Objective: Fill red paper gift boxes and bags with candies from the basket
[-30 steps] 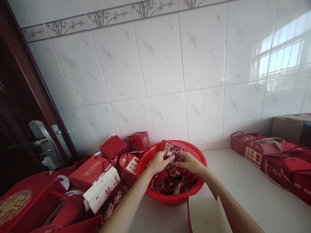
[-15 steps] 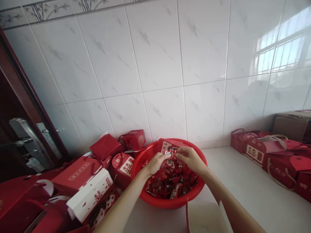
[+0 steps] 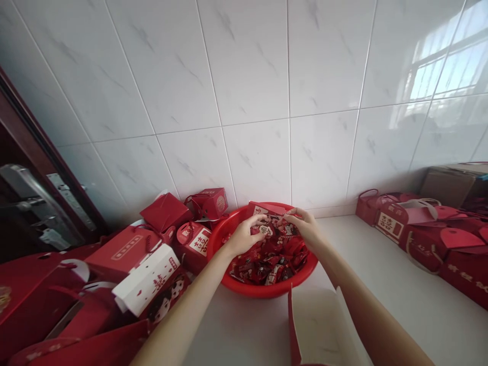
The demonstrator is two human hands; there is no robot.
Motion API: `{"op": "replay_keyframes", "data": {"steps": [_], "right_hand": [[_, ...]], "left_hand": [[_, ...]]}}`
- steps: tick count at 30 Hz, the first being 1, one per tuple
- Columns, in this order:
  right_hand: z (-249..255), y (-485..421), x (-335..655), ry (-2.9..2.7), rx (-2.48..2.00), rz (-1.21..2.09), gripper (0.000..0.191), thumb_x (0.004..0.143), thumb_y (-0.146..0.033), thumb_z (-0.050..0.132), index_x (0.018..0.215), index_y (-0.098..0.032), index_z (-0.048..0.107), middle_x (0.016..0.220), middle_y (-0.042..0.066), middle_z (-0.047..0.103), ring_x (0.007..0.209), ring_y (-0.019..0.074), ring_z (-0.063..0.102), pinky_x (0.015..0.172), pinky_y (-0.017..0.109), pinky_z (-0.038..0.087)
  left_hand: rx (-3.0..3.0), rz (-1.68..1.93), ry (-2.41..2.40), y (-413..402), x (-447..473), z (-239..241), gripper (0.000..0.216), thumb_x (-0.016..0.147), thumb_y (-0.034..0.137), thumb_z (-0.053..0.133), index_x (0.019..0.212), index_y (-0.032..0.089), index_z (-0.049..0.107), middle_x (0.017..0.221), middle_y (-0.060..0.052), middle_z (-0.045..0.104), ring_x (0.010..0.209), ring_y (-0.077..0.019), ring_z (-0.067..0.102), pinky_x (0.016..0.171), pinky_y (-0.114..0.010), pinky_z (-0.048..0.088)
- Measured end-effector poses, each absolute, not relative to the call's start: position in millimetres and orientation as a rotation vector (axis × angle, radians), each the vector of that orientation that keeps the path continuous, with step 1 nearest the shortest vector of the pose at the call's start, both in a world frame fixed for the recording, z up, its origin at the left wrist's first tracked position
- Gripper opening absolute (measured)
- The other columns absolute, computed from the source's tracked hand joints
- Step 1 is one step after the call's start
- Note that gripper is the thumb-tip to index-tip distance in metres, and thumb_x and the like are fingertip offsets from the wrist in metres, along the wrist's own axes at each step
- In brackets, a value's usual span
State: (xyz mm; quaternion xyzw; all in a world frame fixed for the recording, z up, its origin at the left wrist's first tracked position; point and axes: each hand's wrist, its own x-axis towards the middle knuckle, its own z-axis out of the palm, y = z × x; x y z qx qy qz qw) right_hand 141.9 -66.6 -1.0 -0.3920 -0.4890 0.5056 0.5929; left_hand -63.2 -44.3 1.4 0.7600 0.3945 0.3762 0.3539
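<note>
Head cam: rd plastic basket, glossy wrapped pcs inside. L hand, R hand curled over it, partly hidden; grips can't tell. Near box cut off.

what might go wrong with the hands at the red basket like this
The right hand, near the rim of the round red plastic basket, might tip some shiny red-wrapped sweets over it. The right forearm, close to the open red cardboard box with the white inside, could knock that askew.

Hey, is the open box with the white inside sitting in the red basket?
No, the open box is outside the red basket, on its near side.
</note>
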Motion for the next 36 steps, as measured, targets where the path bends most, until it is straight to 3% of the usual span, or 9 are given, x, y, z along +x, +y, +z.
{"op": "replay_keyframes", "data": {"steps": [5, 11, 17, 23, 30, 36], "right_hand": [[-3.3, -65.5, 143.1, -1.167, -0.867, 1.271, 0.035, 0.060, -0.048, 0.081, 0.071, -0.021, 0.063, 0.072, 0.003, 0.073, 0.060, 0.0183, 0.065, 0.056, 0.030, 0.052], [-3.3, -63.7, 145.2, -1.159, -0.879, 1.266, 0.028, 0.062, -0.044, 0.079, 0.066, -0.017, 0.070, 0.069, 0.006, 0.071, 0.062, 0.0178, 0.064, 0.061, 0.030, 0.054], [3.6, -72.0, 145.5, -1.295, -0.894, 1.375, 0.027, 0.067, -0.042, 0.079, 0.080, -0.019, 0.075, 0.083, 0.005, 0.075, 0.072, 0.0181, 0.067, 0.062, 0.028, 0.055], [2.8, -74.3, 145.4, -1.588, -0.880, 1.364, 0.019, 0.074, -0.038, 0.074, 0.082, -0.021, 0.077, 0.084, 0.003, 0.075, 0.076, 0.0175, 0.068, 0.070, 0.030, 0.056], [-1.1, -71.4, 144.7, -1.450, -0.960, 1.246, 0.019, 0.073, -0.038, 0.073, 0.075, -0.019, 0.074, 0.076, 0.003, 0.073, 0.069, 0.0178, 0.066, 0.064, 0.031, 0.054], [-4.1, -67.9, 144.6, -1.323, -0.973, 1.227, 0.027, 0.068, -0.044, 0.077, 0.078, -0.018, 0.072, 0.075, 0.004, 0.072, 0.065, 0.0174, 0.064, 0.056, 0.029, 0.054]], "left_hand": [[1.959, 1.023, 1.054, -44.8, -62.7, 2.0, 0.040, 0.072, 0.023, 0.077, 0.110, 0.017, 0.065, 0.115, -0.010, 0.070, 0.109, -0.0236, 0.064, 0.093, -0.034, 0.053], [1.935, 1.002, 1.055, -46.6, -60.6, 3.2, 0.043, 0.076, 0.036, 0.076, 0.112, 0.016, 0.065, 0.093, -0.006, 0.072, 0.087, -0.0210, 0.068, 0.083, -0.034, 0.055], [1.943, 0.977, 0.960, -48.5, -58.9, 3.6, 0.047, 0.076, 0.040, 0.077, 0.115, 0.016, 0.064, 0.096, -0.008, 0.073, 0.098, -0.0249, 0.069, 0.087, -0.036, 0.055], [2.008, 0.977, 0.994, -47.3, -58.7, 0.2, 0.042, 0.078, 0.034, 0.075, 0.115, 0.016, 0.065, 0.116, -0.010, 0.070, 0.101, -0.0223, 0.068, 0.086, -0.033, 0.057], [2.114, 0.888, 1.111, -45.8, -60.0, -4.2, 0.039, 0.081, 0.033, 0.071, 0.117, 0.016, 0.066, 0.102, -0.011, 0.074, 0.095, -0.0243, 0.069, 0.085, -0.035, 0.056], [2.224, 0.681, 1.177, -41.9, -65.8, -8.8, 0.025, 0.073, 0.023, 0.072, 0.097, 0.019, 0.074, 0.088, -0.006, 0.077, 0.085, -0.0240, 0.071, 0.077, -0.030, 0.055]]}}
